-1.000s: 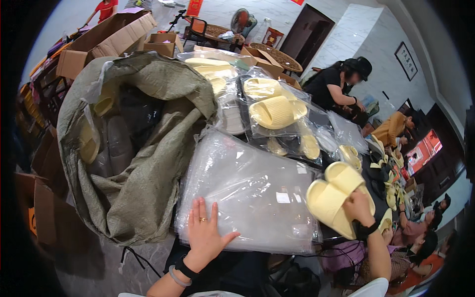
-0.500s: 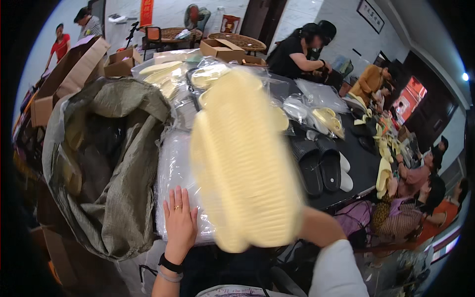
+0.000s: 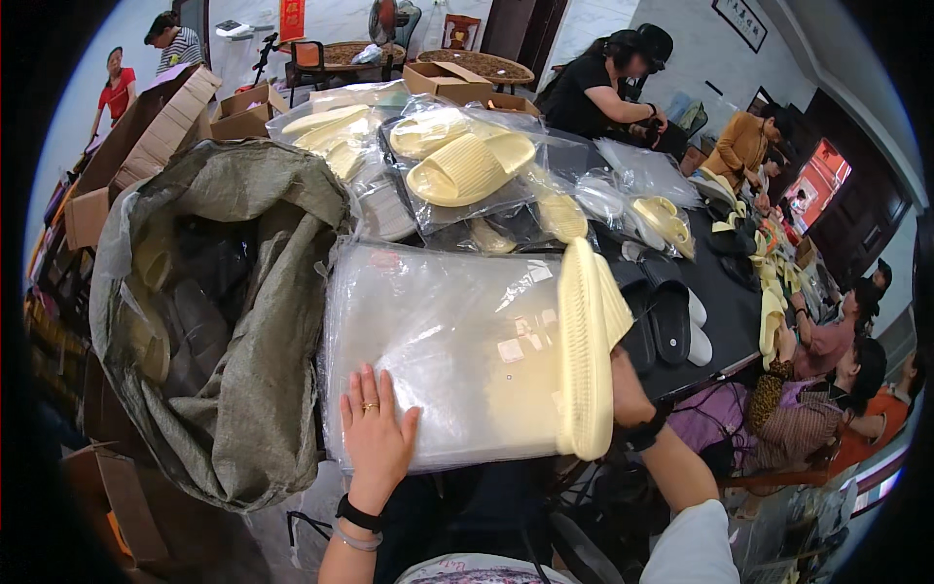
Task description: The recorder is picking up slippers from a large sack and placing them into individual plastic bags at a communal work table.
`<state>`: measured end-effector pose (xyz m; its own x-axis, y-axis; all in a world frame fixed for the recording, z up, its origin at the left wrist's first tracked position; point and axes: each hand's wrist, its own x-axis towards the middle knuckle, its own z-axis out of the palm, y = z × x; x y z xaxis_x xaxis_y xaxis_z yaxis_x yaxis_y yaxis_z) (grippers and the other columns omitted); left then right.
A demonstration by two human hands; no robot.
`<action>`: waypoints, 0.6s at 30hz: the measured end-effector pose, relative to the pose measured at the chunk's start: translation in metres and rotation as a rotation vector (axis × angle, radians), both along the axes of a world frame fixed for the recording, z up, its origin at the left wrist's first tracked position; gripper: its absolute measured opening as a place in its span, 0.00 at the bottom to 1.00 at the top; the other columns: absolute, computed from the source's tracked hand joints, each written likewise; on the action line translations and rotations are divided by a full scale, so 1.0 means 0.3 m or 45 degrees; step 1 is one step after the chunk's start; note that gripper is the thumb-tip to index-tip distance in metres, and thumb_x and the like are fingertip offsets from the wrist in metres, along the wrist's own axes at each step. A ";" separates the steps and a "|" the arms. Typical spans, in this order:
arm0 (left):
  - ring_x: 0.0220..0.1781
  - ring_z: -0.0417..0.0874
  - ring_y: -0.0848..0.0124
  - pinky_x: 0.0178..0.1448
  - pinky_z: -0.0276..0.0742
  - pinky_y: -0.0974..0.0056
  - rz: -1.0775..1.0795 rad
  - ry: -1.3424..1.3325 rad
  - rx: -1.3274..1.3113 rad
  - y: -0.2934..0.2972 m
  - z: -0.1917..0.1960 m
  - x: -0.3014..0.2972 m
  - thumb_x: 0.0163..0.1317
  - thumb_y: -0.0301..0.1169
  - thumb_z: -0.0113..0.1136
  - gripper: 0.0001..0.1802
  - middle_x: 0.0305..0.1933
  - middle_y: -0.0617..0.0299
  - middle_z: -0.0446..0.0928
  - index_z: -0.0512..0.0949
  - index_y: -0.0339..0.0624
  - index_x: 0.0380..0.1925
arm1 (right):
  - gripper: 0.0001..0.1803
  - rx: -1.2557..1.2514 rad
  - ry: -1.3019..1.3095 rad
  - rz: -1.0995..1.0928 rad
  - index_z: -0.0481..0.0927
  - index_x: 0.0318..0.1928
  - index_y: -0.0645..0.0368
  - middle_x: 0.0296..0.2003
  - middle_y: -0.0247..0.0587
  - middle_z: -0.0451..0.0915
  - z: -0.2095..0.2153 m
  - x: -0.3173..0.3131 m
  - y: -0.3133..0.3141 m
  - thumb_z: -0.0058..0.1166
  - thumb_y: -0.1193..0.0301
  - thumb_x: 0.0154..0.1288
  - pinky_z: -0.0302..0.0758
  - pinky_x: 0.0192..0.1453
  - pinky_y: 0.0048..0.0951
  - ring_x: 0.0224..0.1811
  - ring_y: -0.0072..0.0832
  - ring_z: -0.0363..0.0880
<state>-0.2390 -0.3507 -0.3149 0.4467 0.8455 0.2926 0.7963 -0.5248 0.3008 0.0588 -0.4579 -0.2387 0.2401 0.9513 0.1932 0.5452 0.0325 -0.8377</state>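
My left hand (image 3: 377, 435) lies flat, fingers spread, on a stack of clear plastic bags (image 3: 428, 292). At the stack's right end a pale yellow slipper (image 3: 586, 360) stands on its side, its thick ribbed sole toward the bags. My right hand (image 3: 630, 397) grips it from the right; the slipper hides most of the fingers. Whether a second slipper is pressed against it I cannot tell. Just beyond the bags lies a bagged yellow slipper (image 3: 467, 170) on top of other bagged pairs.
Left of the bags stands a large woven sack (image 3: 263, 389) with slippers inside. Black slippers (image 3: 667, 311) lie on the dark table to the right, near bagged white and yellow ones. Cardboard boxes (image 3: 446, 83) stand at the back. Several people sit or stand along the right side.
The yellow footwear, held up with its sole toward me before, has been lowered and turned on its side at the bags' right end. The left hand still rests on the bags.
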 end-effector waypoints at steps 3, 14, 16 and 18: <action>0.70 0.52 0.50 0.69 0.46 0.46 -0.025 -0.066 0.010 -0.001 0.018 0.008 0.57 0.51 0.54 0.38 0.68 0.44 0.53 0.62 0.39 0.62 | 0.15 0.041 0.870 -0.553 0.72 0.48 0.67 0.35 0.38 0.79 -0.013 0.096 0.018 0.44 0.70 0.67 0.71 0.41 0.26 0.35 0.26 0.76; 0.70 0.49 0.42 0.68 0.44 0.42 -0.083 0.042 -0.046 -0.015 0.034 0.009 0.50 0.62 0.54 0.43 0.68 0.36 0.50 0.66 0.47 0.61 | 0.13 -0.006 -0.667 0.053 0.78 0.32 0.65 0.30 0.54 0.77 0.015 -0.168 0.259 0.52 0.66 0.54 0.74 0.37 0.41 0.32 0.47 0.77; 0.70 0.49 0.42 0.68 0.44 0.42 -0.090 0.033 -0.041 -0.019 0.036 0.012 0.50 0.62 0.54 0.43 0.67 0.36 0.51 0.65 0.46 0.61 | 0.14 -0.259 -0.789 0.123 0.77 0.33 0.64 0.33 0.53 0.76 -0.055 -0.150 0.286 0.52 0.64 0.56 0.74 0.40 0.42 0.35 0.47 0.77; 0.70 0.49 0.42 0.68 0.43 0.42 -0.094 0.023 -0.047 -0.015 0.040 0.013 0.50 0.62 0.54 0.44 0.67 0.35 0.51 0.65 0.46 0.61 | 0.14 -0.319 -0.769 0.015 0.77 0.33 0.64 0.34 0.52 0.76 -0.055 -0.104 0.319 0.51 0.64 0.56 0.74 0.41 0.43 0.36 0.47 0.77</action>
<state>-0.2353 -0.3551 -0.3029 0.5134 0.8200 0.2531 0.7611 -0.5714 0.3071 0.0275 -0.3622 -0.2553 0.1480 0.9870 0.0625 0.9230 -0.1152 -0.3671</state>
